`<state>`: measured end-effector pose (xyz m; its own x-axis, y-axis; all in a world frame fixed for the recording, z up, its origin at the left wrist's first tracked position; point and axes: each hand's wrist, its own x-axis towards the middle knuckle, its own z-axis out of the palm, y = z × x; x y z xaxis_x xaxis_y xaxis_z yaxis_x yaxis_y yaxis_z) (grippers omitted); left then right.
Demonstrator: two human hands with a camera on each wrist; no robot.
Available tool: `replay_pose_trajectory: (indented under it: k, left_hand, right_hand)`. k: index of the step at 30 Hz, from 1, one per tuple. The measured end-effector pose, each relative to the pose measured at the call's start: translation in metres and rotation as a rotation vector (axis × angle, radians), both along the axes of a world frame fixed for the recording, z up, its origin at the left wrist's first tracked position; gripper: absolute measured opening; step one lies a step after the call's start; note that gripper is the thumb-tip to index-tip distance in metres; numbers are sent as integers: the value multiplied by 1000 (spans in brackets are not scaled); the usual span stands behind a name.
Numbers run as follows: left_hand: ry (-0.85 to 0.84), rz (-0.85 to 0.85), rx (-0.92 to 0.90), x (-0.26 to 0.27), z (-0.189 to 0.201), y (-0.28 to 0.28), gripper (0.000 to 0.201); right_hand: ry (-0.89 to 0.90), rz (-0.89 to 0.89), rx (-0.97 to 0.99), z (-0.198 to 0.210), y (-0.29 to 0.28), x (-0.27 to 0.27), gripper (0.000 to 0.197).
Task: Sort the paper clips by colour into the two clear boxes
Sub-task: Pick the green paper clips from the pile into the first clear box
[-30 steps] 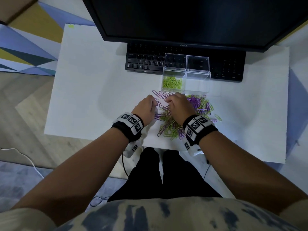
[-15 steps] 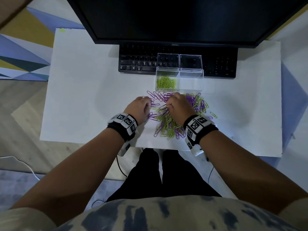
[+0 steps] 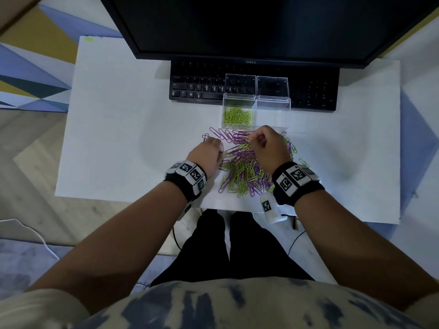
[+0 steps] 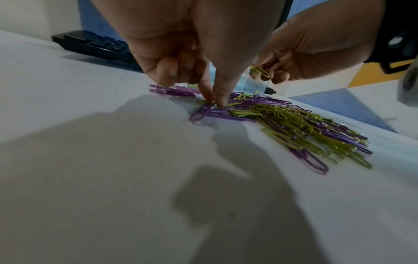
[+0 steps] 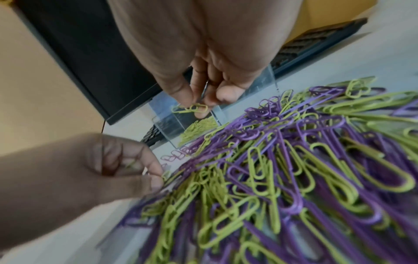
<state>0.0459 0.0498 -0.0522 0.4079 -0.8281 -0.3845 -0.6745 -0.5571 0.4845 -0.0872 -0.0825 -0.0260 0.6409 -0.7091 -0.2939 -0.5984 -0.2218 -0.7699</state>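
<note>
A small green paper clip (image 5: 191,108) is pinched between the thumb and curled fingertips of the right hand (image 3: 269,148), which is raised above the far edge of the loose heap of purple and green wire paper clips (image 3: 247,166) on the white tabletop (image 3: 123,129). The remaining fingers of that hand are folded into the palm. The left hand (image 3: 207,156) is lowered at the left edge of the heap; its thumb and forefinger are drawn together with their tips pressed down among the clips, and the other fingers (image 4: 168,71) are curled under. A green clip seems to be caught between those tips in the right wrist view, but this cannot be confirmed because of blur.

Just beyond the heap two clear square plastic boxes are set side by side with lids raised: the left box (image 3: 237,115) is seen to hold green clips, while no contents can be made out in the right box (image 3: 273,112). Behind them a black keyboard (image 3: 197,87) is partly covered by the lids and by a black monitor (image 3: 249,27), whose top is cut off.
</note>
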Motion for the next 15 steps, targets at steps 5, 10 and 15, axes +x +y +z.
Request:
replay_pose_trajectory:
  k: [5,10,15]
  left_hand:
    - [11,-47,109,5,2,-4,19]
    - [-63,-153,187,2,1,-6,28]
    - [24,-95,72,2,3,-1,22]
  right_hand:
    - [-50,-45,242,4,-2,-3,27]
    - [-252,-299,795,4,0,1,30]
    - [-249,-273,853,11,2,6,26]
